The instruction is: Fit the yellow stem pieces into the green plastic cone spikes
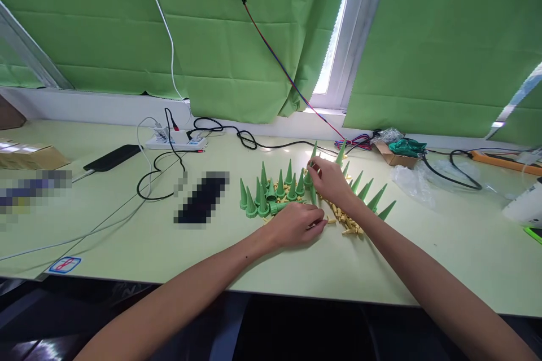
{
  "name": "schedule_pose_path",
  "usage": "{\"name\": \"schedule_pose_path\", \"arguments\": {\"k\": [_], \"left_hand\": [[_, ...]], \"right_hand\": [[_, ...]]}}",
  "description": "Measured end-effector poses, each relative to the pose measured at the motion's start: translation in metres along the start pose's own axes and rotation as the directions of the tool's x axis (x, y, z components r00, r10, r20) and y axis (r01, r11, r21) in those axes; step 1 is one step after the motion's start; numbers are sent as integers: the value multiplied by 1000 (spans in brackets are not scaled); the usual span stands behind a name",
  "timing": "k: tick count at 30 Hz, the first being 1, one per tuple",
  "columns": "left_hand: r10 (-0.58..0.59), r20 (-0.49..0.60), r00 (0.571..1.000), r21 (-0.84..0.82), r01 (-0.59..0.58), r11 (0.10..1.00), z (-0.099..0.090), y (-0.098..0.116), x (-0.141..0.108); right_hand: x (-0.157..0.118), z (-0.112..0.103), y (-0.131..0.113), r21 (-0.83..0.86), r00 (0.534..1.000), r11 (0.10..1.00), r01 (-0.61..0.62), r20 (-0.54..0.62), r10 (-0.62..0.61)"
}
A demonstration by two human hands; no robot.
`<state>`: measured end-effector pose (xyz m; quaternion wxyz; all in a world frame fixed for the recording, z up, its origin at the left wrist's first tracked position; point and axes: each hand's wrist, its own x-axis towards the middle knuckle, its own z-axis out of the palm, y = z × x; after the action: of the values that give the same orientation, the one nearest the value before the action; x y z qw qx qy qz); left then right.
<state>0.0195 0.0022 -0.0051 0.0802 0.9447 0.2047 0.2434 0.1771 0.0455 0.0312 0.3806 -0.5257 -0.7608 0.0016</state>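
Green cones point(262, 201) with pointed tips stand in a cluster on the pale table, left of centre. More green cones point(376, 197) lean in a row at the right, beside a pile of small tan pieces point(348, 223). My left hand point(300, 224) rests low over the table in front of the cones, fingers closed together near a small tan piece point(331, 221); what it holds, if anything, is too small to name. Above and behind it, my right hand point(328, 179) is pinched at a green cone point(309, 177) among the upright ones.
A power strip point(178, 141) with black and white cables sits at the back left. A black flat device point(112, 158) and blurred dark object point(202, 198) lie to the left. At the back right are a small cardboard box point(396, 156) and clear plastic bags point(412, 185).
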Motion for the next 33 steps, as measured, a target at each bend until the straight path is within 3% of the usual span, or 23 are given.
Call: {"name": "schedule_pose_path", "arguments": {"k": [6,33], "left_hand": [[7,-4,1000,2,-7,1000,1,1,0],[24,-6,1000,-9,-24,1000,-1,5,0]], "right_hand": [[1,4,0,18,999,999,36,-39,-35],[17,25,15,-8,996,998,-63,60,63]]}}
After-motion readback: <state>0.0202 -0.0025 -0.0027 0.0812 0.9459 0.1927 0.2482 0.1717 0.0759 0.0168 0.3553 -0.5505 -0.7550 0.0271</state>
